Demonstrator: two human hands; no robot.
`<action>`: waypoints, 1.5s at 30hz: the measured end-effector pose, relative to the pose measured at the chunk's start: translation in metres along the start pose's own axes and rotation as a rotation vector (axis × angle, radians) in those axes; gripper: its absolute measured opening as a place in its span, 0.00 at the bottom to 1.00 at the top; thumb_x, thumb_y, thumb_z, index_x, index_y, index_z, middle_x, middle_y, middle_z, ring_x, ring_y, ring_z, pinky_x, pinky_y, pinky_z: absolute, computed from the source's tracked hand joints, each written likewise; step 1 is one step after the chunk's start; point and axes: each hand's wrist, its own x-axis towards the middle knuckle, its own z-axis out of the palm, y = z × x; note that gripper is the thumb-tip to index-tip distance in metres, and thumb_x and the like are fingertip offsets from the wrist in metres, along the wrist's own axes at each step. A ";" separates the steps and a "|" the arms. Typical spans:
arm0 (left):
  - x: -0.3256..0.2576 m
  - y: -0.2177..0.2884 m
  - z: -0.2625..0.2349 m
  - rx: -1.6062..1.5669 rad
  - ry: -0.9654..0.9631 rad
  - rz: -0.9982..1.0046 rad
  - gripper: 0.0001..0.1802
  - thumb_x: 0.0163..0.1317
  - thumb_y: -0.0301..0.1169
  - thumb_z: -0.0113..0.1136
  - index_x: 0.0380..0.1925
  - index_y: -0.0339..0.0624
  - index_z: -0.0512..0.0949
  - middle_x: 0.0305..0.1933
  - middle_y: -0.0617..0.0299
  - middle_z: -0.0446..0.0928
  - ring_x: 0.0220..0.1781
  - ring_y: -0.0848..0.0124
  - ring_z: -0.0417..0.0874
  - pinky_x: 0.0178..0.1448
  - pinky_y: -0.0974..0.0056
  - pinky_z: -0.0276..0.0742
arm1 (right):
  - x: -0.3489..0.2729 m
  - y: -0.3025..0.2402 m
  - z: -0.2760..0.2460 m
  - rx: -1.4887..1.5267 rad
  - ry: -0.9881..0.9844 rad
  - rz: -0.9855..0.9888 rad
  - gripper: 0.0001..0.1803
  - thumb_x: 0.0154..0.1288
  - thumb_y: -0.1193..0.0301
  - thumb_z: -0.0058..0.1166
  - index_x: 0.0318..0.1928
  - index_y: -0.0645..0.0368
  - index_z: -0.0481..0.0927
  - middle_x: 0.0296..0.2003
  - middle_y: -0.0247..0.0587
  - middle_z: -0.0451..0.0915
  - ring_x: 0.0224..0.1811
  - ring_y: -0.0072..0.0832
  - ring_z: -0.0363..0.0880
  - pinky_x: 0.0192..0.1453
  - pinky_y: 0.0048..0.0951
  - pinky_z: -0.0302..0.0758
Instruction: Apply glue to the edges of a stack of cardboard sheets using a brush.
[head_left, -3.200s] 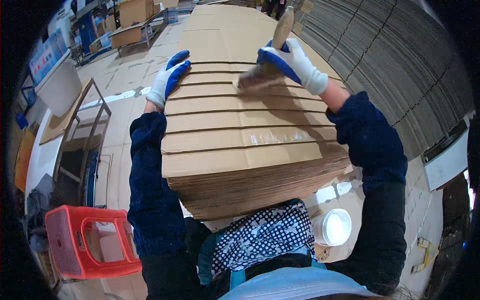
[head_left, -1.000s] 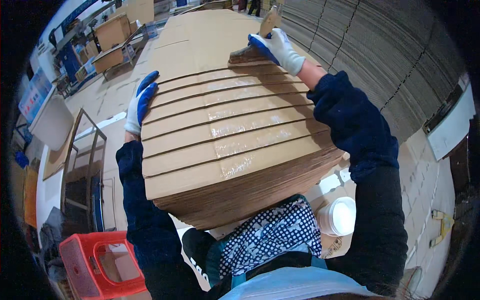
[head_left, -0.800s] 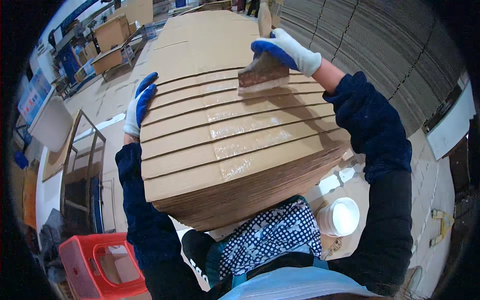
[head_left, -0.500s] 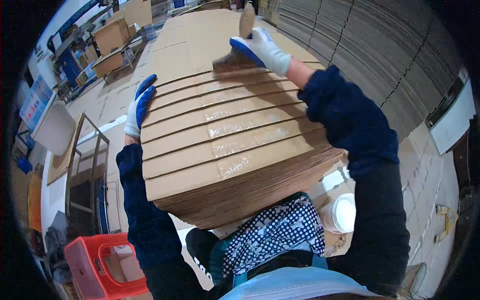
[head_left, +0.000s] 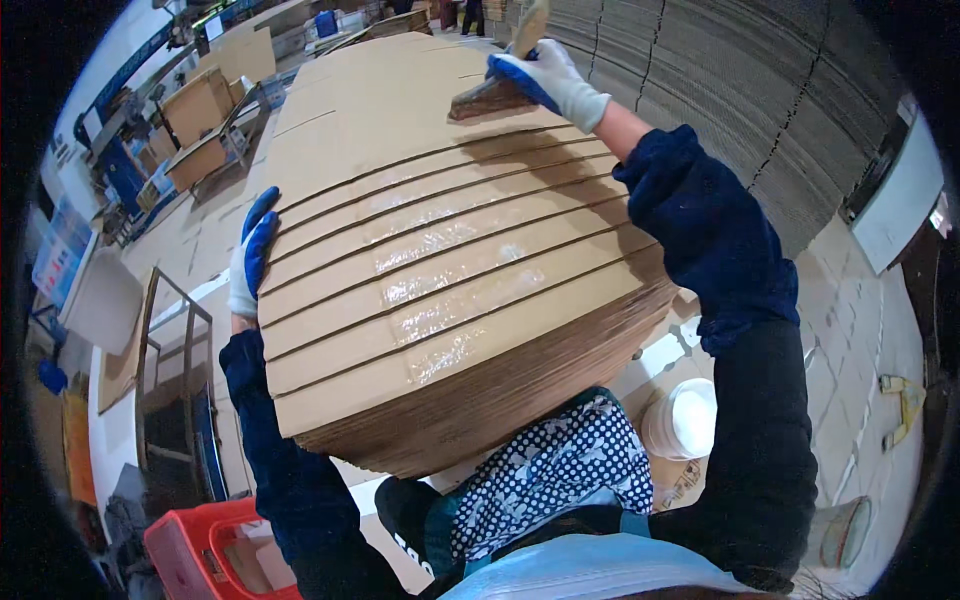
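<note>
A thick stack of flat brown cardboard sheets (head_left: pixel 440 300) lies fanned in steps in front of me, with shiny wet streaks of glue along the exposed strips. My right hand (head_left: pixel 552 80), in a white and blue glove, grips a wide brush (head_left: pixel 495 92) with a wooden handle at the far end of the stack, bristles on the cardboard. My left hand (head_left: pixel 252 252), in the same kind of glove, presses flat against the left edge of the stack.
A tall wall of stacked cardboard (head_left: pixel 720 90) rises at the right. A white bucket (head_left: pixel 682 420) stands on the floor by my right side. A red crate (head_left: pixel 220 555) sits at lower left beside a metal frame (head_left: pixel 170 390). Cardboard boxes (head_left: pixel 195 130) stand far left.
My right hand has swept the brush back and forth over the far strips and now sits slightly farther out. My left hand has stayed on the stack's left edge.
</note>
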 end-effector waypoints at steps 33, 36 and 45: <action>0.011 0.047 0.032 1.270 0.023 -0.029 0.21 0.63 0.35 0.46 0.57 0.46 0.67 0.63 0.51 0.61 0.66 0.59 0.59 0.67 0.64 0.53 | -0.097 -0.035 -0.099 -0.151 -0.509 -0.459 0.15 0.63 0.67 0.49 0.49 0.56 0.77 0.30 0.30 0.77 0.21 0.16 0.71 0.24 0.16 0.71; 0.000 0.049 0.010 1.370 0.021 0.027 0.21 0.62 0.35 0.48 0.56 0.49 0.69 0.64 0.48 0.61 0.66 0.54 0.59 0.67 0.62 0.54 | -0.062 -0.087 -0.080 0.355 -0.373 0.275 0.13 0.62 0.68 0.52 0.46 0.55 0.79 0.26 0.30 0.76 0.22 0.17 0.72 0.24 0.16 0.70; 0.010 0.018 0.007 0.272 -0.039 -0.033 0.21 0.63 0.31 0.49 0.56 0.36 0.68 0.63 0.57 0.63 0.66 0.68 0.60 0.67 0.67 0.53 | -0.026 -0.032 0.004 -0.059 -0.230 0.078 0.11 0.58 0.63 0.56 0.35 0.57 0.82 0.20 0.32 0.74 0.19 0.17 0.70 0.18 0.17 0.67</action>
